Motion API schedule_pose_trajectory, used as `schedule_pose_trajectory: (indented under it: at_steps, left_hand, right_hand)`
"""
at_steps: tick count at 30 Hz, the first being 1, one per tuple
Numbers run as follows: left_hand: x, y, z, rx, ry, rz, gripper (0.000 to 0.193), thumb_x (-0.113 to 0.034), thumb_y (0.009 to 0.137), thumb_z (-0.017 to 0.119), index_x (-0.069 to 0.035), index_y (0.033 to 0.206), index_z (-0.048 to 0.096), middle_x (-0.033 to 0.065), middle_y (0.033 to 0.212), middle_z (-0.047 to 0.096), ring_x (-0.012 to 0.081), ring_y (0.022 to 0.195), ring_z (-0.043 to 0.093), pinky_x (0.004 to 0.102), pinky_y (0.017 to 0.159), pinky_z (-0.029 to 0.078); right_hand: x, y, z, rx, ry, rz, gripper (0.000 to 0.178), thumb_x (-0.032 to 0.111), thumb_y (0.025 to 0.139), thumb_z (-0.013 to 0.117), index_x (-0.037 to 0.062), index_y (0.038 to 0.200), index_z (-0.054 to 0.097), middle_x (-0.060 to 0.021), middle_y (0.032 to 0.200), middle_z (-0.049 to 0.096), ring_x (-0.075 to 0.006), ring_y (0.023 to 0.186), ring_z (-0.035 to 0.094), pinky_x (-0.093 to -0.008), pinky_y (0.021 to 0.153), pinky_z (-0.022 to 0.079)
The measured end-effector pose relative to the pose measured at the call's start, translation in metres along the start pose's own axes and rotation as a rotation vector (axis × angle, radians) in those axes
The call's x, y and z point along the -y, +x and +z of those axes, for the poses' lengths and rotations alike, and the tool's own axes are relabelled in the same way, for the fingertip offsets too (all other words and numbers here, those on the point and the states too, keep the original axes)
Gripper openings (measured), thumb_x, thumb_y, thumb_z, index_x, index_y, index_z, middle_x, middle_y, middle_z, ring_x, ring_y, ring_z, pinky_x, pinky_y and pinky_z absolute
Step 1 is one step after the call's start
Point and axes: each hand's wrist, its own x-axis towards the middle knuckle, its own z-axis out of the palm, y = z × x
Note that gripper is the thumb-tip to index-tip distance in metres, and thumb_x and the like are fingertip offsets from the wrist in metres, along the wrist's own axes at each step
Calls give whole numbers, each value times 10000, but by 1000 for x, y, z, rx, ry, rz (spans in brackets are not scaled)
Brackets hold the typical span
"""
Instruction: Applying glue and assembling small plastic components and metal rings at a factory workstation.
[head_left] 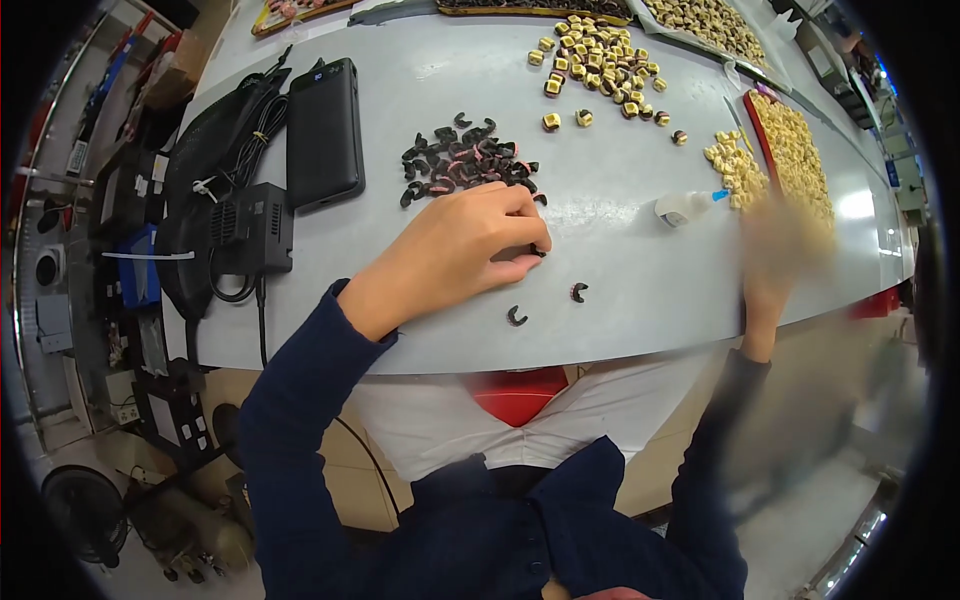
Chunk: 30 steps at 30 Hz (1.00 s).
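Note:
My left hand is closed in a pinch at the near edge of a pile of small black and pink curved pieces. A bit of a black curved piece shows between its thumb and fingertips; the rest is hidden. Two loose C-shaped pieces, one black and one black and pink, lie to the right of that wrist. My right hand is smeared by motion beside the small pale yellow pieces, so its fingers cannot be read. A small clear bottle with a blue tip lies left of it.
Yellow-and-dark blocks are heaped at the far middle. A red tray of pale pieces stands at the right. Full trays line the far edge. A black power bank, a black adapter and coiled cable lie at the left.

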Motion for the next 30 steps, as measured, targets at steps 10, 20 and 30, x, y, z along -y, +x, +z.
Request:
schedule_pose_trajectory:
  at_steps: [10,20,30]
  left_hand:
    - [1,0,0,3,12,5,139,-65,750,713,-80,883,677,45,871,615,220,822,613,323,711,513]
    - [1,1,1,-1,17,-1,134,-44,738,740,-54,854,674,56,867,631,224,800,620,312,704,522]
    - [2,-1,2,-28,55,16,130,-75,755,726,-74,876,680,48,862,623,225,801,614,321,693,518]
  right_hand:
    - [5,0,1,-19,8,6,229,100,850,713,21,1057,657,-59,942,606,-135,719,598,-283,684,491]
    - [4,-1,3,-39,5,1,208,95,851,711,25,1042,664,-61,937,606,-136,712,598,-282,688,493]
    - [5,-1,1,-11,30,51,202,113,867,701,27,1046,661,-47,967,618,-121,706,598,-266,685,492]
